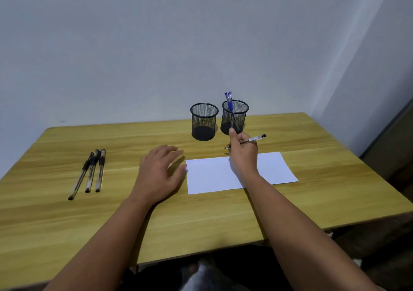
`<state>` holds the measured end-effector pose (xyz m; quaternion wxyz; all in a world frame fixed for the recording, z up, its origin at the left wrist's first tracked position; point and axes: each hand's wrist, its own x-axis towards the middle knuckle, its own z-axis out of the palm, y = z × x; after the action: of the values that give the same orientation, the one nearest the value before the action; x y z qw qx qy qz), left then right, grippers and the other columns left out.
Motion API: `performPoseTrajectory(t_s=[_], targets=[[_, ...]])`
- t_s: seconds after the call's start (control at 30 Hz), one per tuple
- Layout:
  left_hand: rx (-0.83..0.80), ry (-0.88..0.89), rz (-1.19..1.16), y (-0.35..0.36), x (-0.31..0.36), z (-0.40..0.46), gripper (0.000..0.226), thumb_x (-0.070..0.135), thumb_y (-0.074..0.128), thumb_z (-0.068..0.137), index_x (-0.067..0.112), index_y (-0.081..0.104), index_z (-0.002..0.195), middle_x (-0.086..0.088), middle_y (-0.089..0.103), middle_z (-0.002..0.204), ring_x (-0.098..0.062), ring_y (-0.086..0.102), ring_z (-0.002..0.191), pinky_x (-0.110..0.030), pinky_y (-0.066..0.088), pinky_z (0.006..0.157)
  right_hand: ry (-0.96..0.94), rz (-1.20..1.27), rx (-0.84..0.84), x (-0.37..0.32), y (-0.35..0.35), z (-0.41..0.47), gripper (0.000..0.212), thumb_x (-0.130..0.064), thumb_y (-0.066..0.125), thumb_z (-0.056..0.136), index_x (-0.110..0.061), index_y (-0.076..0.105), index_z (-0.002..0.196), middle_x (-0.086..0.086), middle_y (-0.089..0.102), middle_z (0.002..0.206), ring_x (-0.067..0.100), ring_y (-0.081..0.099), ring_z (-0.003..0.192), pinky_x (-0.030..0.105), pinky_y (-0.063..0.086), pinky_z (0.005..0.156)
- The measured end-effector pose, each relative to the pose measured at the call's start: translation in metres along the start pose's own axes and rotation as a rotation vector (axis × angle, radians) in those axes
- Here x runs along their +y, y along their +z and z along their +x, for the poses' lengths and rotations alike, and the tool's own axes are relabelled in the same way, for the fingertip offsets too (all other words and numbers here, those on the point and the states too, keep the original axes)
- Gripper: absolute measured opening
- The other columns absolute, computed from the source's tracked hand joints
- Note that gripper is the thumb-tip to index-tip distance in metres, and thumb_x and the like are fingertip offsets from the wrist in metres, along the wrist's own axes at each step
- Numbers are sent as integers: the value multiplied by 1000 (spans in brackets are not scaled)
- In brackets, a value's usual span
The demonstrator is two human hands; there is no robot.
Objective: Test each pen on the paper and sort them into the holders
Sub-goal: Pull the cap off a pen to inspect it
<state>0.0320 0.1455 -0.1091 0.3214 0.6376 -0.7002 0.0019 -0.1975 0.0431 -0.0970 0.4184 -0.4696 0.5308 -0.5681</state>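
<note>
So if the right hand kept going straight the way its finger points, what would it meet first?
Most likely the right-hand mesh holder with the blue pens: the right hand has a finger raised right before its base. Depth is unclear.

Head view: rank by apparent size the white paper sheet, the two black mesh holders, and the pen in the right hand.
1. White paper sheet, largest.
2. The empty black mesh holder and the black mesh holder with blue pens look alike; no ranking.
3. Black-capped pen in the right hand, smallest, partly hidden.
</note>
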Motion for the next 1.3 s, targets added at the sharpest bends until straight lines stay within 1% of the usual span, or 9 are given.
performPoseTrajectory(t_s=[0.17, 0.27, 0.37, 0.43, 0.63, 0.8, 0.97, 1.1, 1.3], targets=[[15, -344, 41, -3, -5, 9, 48, 24, 51, 96, 30, 53, 144, 5, 43, 158, -25, 27, 151, -54, 26, 114, 52, -10, -151, -10, -1, -4, 49, -50, 74, 96, -30, 53, 56, -10, 59, 56, 18, 60, 63, 45, 51, 67], [25, -306, 99, 2, -5, 11, 37, 16, 52, 94, 33, 65, 125, 9, 58, 142, -17, 46, 138, -45, 27, 109, 0, 38, -217, -28, -3, -6, 46, -32, 79, 97, -3, 53, 73, 4, 58, 66, 23, 61, 71, 57, 62, 74], [77, -341, 82, 3, -10, 12, 28, 19, 58, 93, 32, 75, 111, 9, 66, 121, -21, 56, 120, -44, 33, 103, -9, 86, -238, -50, 0, -11, 39, -22, 77, 100, 13, 62, 91, 13, 60, 75, 20, 61, 69, 33, 61, 64], [103, -342, 64, 3, -12, 14, 22, 20, 62, 93, 31, 77, 105, 7, 66, 109, -25, 58, 112, -45, 38, 97, 11, 46, -266, -60, 5, -15, 34, -30, 70, 105, 2, 76, 97, 9, 71, 77, 12, 60, 54, 21, 53, 52], [180, -354, -269, -9, -7, 10, 25, 37, 58, 96, 29, 76, 111, 12, 67, 99, -9, 67, 90, -42, 48, 95, 12, 39, -350, -59, 20, -22, 19, -25, 75, 101, -14, 70, 86, 4, 69, 73, 11, 54, 49, 23, 41, 47], [244, -374, -527, -20, 4, 7, 23, 16, 68, 96, 23, 74, 117, 10, 71, 92, 8, 65, 78, -4, 45, 68, 90, 90, -439, -62, 28, -32, 13, -22, 74, 101, -11, 79, 99, 6, 82, 88, 10, 59, 55, 22, 47, 49], [210, -478, -694, -21, 0, 6, 11, 15, 77, 88, 18, 77, 99, 1, 78, 81, -8, 75, 76, -29, 59, 76, 80, -1, -443, -53, 28, -35, 11, -15, 76, 99, -5, 80, 100, 4, 81, 85, 8, 60, 55, 20, 48, 49], [165, -497, -780, -19, -5, 6, 15, 13, 67, 97, 17, 77, 106, 0, 80, 86, -18, 77, 85, -42, 59, 90, 110, -3, -463, -50, 25, -36, 16, -15, 80, 97, 1, 80, 102, 6, 80, 80, 7, 62, 53, 20, 49, 48], [168, -449, -745, -21, -2, 6, 20, 5, 58, 100, 12, 76, 105, -2, 79, 88, -14, 77, 86, -15, 55, 78, 121, -38, -513, -51, 26, -40, 16, -12, 79, 97, 3, 79, 101, 10, 78, 80, 6, 63, 52, 20, 50, 48]])
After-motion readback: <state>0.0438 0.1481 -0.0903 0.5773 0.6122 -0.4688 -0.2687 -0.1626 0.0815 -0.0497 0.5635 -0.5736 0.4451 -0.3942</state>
